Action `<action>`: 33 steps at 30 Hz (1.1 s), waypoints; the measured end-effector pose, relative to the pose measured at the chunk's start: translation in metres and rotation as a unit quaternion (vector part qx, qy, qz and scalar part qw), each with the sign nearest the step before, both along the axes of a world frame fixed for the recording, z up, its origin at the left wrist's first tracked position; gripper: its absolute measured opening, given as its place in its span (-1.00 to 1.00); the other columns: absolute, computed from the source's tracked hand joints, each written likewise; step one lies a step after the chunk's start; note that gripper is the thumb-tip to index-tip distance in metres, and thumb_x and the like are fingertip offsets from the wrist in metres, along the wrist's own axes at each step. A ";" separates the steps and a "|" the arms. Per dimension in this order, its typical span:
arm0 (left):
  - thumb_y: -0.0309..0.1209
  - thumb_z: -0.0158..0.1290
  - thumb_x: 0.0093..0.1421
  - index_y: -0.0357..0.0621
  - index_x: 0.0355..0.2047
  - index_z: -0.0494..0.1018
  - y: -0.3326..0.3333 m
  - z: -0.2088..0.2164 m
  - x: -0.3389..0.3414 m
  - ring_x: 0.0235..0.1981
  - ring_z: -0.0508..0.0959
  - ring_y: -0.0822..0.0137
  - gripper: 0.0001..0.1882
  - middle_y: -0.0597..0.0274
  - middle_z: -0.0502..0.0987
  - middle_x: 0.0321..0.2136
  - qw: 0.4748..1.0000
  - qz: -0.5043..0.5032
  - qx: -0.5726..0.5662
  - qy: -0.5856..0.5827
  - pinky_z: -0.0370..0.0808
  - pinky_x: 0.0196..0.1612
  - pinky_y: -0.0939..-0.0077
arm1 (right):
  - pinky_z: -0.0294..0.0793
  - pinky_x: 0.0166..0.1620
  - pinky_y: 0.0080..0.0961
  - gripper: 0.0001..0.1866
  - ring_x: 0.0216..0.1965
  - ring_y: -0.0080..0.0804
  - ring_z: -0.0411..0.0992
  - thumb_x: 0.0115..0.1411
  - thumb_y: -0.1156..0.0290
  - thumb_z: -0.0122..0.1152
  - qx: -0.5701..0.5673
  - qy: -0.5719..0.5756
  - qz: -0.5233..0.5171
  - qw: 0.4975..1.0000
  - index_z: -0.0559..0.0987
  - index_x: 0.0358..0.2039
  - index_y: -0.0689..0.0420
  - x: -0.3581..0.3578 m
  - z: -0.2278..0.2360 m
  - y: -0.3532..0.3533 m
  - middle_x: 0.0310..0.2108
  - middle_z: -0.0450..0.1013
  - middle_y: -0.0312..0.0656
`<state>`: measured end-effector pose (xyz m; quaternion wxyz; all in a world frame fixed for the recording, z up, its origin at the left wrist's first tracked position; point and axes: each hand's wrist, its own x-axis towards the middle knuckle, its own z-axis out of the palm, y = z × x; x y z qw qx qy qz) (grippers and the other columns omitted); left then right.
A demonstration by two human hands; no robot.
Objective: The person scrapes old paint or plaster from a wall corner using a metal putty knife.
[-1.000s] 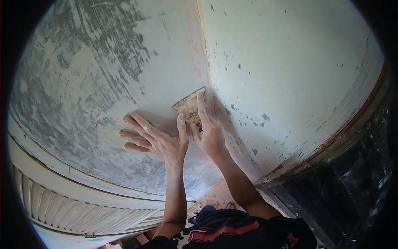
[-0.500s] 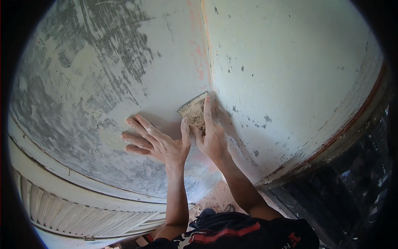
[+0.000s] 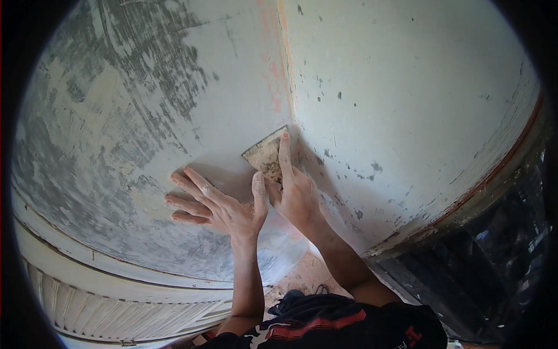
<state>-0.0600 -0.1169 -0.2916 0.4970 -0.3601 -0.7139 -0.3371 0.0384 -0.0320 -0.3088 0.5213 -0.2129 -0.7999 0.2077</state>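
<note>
My right hand (image 3: 297, 196) grips a putty knife (image 3: 267, 152) caked with dried filler, its index finger stretched along the blade. The blade's straight edge meets the left wall (image 3: 226, 116), with one end close to the inside corner. My left hand (image 3: 226, 210), dusted white, is spread with its fingers pointing left, at the wall and below the blade. Its thumb sticks up beside the right hand. The knife's handle is hidden in the right hand.
Patchy grey and white plaster (image 3: 104, 110) covers the left wall. The right wall (image 3: 395, 104) is pale with dark chips. A louvred shutter (image 3: 116, 308) stands at lower left, a dark panelled surface (image 3: 459, 279) at lower right. Dusty floor (image 3: 302, 276) shows below.
The putty knife and my right hand have shifted slightly left. My left hand has moved slightly left and down, still spread.
</note>
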 end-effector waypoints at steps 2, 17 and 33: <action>0.26 -0.01 0.19 -0.33 0.43 -0.28 0.000 -0.002 -0.001 0.43 -0.52 -0.32 0.16 -0.31 -0.20 0.43 1.000 -0.005 0.006 0.003 -0.71 0.28 -0.33 | 0.59 -0.30 -0.14 -0.01 -0.35 0.18 0.57 0.26 0.18 0.24 -0.011 0.013 0.008 1.000 -0.17 0.43 0.30 -0.004 0.002 -0.001 -0.26 0.53 0.30; 0.23 0.00 0.20 -0.43 0.40 -0.15 -0.003 -0.001 0.006 0.44 -0.53 -0.24 0.11 -0.27 -0.20 0.43 0.998 -0.025 0.001 -0.053 -0.72 0.31 -0.22 | 0.57 -0.29 -0.12 0.00 -0.36 0.23 0.56 0.24 0.20 0.26 -0.006 0.050 0.023 0.998 -0.16 0.42 0.33 -0.005 0.006 0.000 -0.34 0.52 0.30; 0.19 0.01 0.21 -0.41 0.41 -0.14 -0.013 0.001 0.008 0.43 -0.54 -0.25 0.08 -0.24 -0.23 0.44 0.996 -0.058 -0.004 -0.061 -0.73 0.29 -0.26 | 0.55 -0.37 -0.10 -0.03 -0.41 0.21 0.55 0.26 0.20 0.22 0.020 0.045 0.008 0.999 -0.18 0.42 0.33 -0.005 0.007 -0.010 -0.37 0.53 0.27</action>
